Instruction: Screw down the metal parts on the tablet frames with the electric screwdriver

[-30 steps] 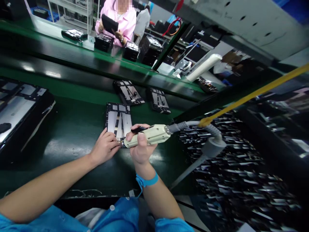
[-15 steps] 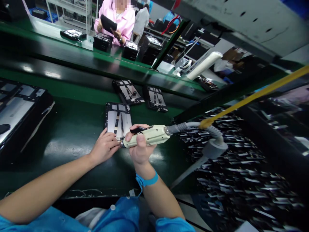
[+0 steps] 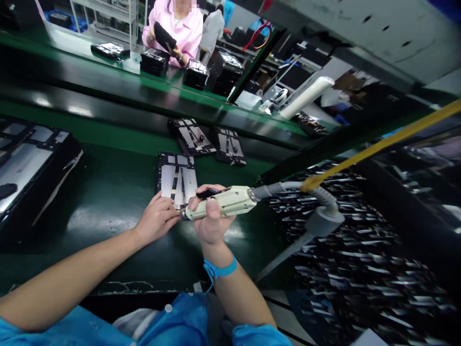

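Note:
On the green bench lies a tablet frame (image 3: 167, 180), black-edged with a silver plate and dark strips across it. My left hand (image 3: 158, 217) holds its near lower edge, fingers pressed together. A pale green electric screwdriver (image 3: 234, 201) is wrapped in my right hand (image 3: 213, 223), lying almost level. The tool's tip points left to the frame's near edge, close to my left fingertips. Whether the bit touches a screw is hidden by the fingers. A grey cable (image 3: 268, 191) leaves the back of the tool. My right wrist wears a blue strap (image 3: 220, 270).
Two more tablet frames, one (image 3: 191, 137) beside the other (image 3: 230, 145), lie farther back. A stack of larger frames (image 3: 36, 168) stands at the left. A yellow band (image 3: 382, 144) ties up the cable at the right. Across the bench, a person in pink (image 3: 176, 33) handles a dark device.
Both hands and the screwdriver stay at the frame's near edge. The view has shifted very slightly. Among the rear frames, the right one appears a little farther left.

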Demonstrator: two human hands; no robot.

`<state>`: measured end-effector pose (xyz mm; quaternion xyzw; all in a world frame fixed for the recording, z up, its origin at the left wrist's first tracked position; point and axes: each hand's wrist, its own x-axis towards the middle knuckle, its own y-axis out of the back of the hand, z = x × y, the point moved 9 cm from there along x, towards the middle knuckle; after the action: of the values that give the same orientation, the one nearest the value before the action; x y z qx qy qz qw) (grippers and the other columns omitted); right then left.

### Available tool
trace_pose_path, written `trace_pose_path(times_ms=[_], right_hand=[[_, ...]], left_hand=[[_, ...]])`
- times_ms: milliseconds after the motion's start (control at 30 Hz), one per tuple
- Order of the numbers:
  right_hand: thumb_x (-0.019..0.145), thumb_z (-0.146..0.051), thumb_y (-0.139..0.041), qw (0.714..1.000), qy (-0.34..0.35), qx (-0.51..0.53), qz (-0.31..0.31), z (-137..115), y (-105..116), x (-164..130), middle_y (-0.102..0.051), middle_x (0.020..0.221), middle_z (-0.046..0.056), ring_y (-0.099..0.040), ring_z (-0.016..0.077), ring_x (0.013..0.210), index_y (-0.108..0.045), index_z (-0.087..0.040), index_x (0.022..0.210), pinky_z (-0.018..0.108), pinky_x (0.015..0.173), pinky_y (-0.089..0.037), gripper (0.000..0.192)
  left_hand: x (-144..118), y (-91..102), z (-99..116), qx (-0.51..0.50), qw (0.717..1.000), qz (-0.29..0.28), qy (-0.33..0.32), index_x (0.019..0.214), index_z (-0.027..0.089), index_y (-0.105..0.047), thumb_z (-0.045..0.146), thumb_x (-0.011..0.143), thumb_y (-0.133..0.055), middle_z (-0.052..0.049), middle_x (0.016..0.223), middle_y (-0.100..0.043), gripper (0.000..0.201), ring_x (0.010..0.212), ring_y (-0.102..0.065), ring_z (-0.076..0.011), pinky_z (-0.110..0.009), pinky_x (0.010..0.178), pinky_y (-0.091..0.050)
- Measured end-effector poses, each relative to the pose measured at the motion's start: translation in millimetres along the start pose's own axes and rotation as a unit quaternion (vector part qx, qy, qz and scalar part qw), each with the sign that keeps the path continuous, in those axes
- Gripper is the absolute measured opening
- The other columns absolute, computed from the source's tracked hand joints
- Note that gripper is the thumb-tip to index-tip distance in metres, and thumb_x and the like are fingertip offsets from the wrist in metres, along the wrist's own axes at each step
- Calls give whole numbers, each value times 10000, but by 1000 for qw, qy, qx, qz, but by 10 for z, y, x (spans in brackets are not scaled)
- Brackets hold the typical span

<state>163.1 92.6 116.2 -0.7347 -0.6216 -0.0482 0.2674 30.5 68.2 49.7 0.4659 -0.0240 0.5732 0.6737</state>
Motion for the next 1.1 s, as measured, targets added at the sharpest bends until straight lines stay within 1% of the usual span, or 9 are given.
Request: trace_pose_path(times_ms=[167,300,400,567,700,833,900,1000,1100], right_hand=[[887,-455,-684,1000,-10,-7,-2,30,44,-41,-662,923,-9,-604,92,489,-549,-274,1064,256,450,-524,286],[895,-453,-686,1000,9,-19,0,-11,195,17,-677,941,-2,-619,95,504,-574,-263,1074,252,452,-519,284],[883,-391,-718,997,49,-51,30,-137,468,179,-692,914,-2,-628,97,514,-610,-238,1040,252,473,-511,245],[849,-365,-743,983,74,-123,118,-313,1083,462,-666,701,-30,-593,106,491,-643,-193,949,254,493,-501,224],[802,-407,-751,968,55,-165,182,-331,1398,488,-685,699,-22,-591,114,504,-651,-185,919,278,552,-538,271],[771,-468,-767,963,36,-209,163,-310,1393,434,-753,835,29,-692,178,695,-672,-204,899,324,703,-603,308],[777,-464,-767,955,48,-249,156,-323,1385,434,-766,871,36,-714,204,780,-688,-214,901,349,784,-613,289],[798,-466,-750,946,63,-274,162,-335,1446,464,-755,845,28,-701,198,757,-690,-215,856,340,776,-612,264],[799,-469,-755,951,66,-251,170,-328,1534,492,-752,836,31,-694,184,723,-691,-195,884,319,737,-604,294]], left_hand=[[-1,12,12,-3,1000,-2,-7,896,217,-755,289,976,-683,-23,828,-712,129,961,-680,-210,-503,1104,-440],[-23,89,40,-7,1000,9,-26,885,218,-730,292,975,-691,-15,828,-710,123,1010,-669,-220,-507,1137,-396],[-12,140,66,-4,999,-8,-39,879,210,-702,251,992,-655,-15,822,-690,129,998,-653,-215,-499,1134,-402],[81,147,201,35,998,-46,-39,801,206,-644,247,1021,-578,-31,846,-659,234,901,-636,-198,-494,1119,-422],[206,-104,375,59,991,-103,-64,790,220,-659,324,1024,-557,-47,807,-640,276,809,-601,-218,-432,908,-515],[448,-515,422,59,982,-144,-103,761,246,-715,427,1004,-556,-62,770,-632,342,748,-589,-246,-388,683,-481],[632,-772,409,56,980,-149,-122,775,257,-748,466,998,-540,-64,759,-633,369,727,-585,-252,-390,664,-467],[882,-1143,441,71,976,-157,-137,842,251,-775,458,1015,-474,-73,759,-639,404,720,-578,-265,-398,668,-473],[976,-1268,509,86,975,-154,-138,1105,206,-758,441,1016,-483,-112,944,-695,373,884,-630,-298,-440,804,-525]])
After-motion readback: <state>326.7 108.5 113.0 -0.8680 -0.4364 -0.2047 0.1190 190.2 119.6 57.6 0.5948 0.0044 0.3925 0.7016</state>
